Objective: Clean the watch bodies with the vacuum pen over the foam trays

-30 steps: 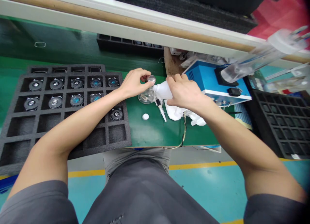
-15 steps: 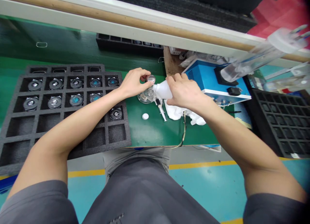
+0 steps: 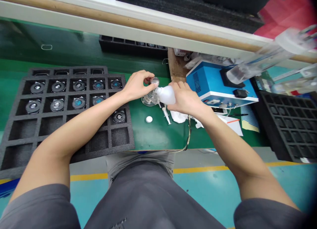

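My left hand (image 3: 139,85) pinches a round silver lid (image 3: 155,80) above a small clear glass jar (image 3: 148,99). Whether the lid is joined to the jar, I cannot tell. In my right hand (image 3: 184,97) is a translucent white plastic bottle (image 3: 166,95), tipped on its side with its neck pointing left at the jar's top. Just below the bottle lies a syringe (image 3: 165,114) on the green table. A small white cap (image 3: 149,119) rests in front of the jar. White crumpled tissue (image 3: 178,117) lies partly hidden under my right hand.
To the left, a dark foam tray (image 3: 121,136) holds several round watch-like parts. A blue box device (image 3: 205,80) with a clear cylinder (image 3: 257,58) stands at the right. Farther right is another compartment tray (image 3: 287,123). A cable (image 3: 189,133) hangs over the front edge; a shelf beam crosses behind.
My right hand has lowered slightly and rotated, its arm swinging inward, so more of the white bottle's body shows. The left hand stays on the silver lid.
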A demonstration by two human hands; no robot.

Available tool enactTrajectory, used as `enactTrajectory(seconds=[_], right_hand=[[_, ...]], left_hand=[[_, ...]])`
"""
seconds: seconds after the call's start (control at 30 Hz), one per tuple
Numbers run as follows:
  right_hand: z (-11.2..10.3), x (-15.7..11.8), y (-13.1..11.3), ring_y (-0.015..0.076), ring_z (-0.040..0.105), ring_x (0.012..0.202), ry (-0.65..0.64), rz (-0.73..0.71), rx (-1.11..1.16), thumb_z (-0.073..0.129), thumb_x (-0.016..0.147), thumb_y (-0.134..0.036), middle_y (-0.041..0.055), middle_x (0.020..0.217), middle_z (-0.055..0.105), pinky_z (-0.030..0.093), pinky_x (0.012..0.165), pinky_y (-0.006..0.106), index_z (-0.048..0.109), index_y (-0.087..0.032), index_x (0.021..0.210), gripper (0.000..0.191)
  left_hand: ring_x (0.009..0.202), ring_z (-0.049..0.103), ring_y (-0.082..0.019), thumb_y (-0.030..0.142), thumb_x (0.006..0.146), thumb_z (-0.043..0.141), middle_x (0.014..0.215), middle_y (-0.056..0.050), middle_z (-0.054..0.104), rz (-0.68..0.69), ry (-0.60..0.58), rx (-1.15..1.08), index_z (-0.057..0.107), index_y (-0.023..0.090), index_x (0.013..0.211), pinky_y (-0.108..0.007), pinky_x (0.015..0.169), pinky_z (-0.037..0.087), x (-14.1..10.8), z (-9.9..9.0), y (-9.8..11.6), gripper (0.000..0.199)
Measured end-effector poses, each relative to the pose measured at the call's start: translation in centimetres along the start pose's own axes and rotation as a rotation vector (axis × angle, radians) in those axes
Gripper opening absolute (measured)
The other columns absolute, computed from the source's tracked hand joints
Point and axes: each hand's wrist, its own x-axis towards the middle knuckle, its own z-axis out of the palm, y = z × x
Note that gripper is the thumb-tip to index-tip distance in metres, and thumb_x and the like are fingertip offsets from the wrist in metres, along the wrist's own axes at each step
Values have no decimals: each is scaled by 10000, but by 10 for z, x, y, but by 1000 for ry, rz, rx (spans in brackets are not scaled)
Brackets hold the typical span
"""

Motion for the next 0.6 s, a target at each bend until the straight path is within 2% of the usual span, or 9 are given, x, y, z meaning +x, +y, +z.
enactTrajectory(seconds=[0.2,0.3,0.37,0.5,0.6], right_hand=[[31,-3,12,389,539,1243,151,14,326,719,700,-364,201,1372,563,483,994,509,436,-174,1416,793],[42,-1,24,362,551,1268,260,96,491,726,691,-407,188,1413,559,462,1056,494,418,-175,1410,816],[45,2,34,350,560,1256,334,176,566,722,702,-455,188,1424,550,468,1042,483,387,-152,1423,852],[37,15,52,312,531,1216,437,321,506,590,877,-518,211,1449,514,473,958,424,268,-119,1515,818],[31,28,58,288,494,1218,475,394,435,461,978,-508,254,1503,468,444,956,379,166,-80,1562,782]], left_hand=[[895,693,-240,361,836,660,971,-62,762,12,-11,4,751,187,1011,-398,851,546,-1,0,1,263],[928,700,-251,351,834,658,1006,-77,761,24,-56,27,737,183,1055,-400,868,545,-3,0,2,289],[969,702,-259,346,831,654,1067,-90,760,32,-100,47,714,175,1136,-401,889,544,-4,1,2,354],[1058,690,-297,330,837,628,1133,-114,754,72,-216,137,693,158,1168,-440,959,529,-5,1,2,379],[1129,672,-317,307,859,591,1187,-134,746,106,-278,196,697,152,1184,-472,1023,509,-4,-1,0,375]])
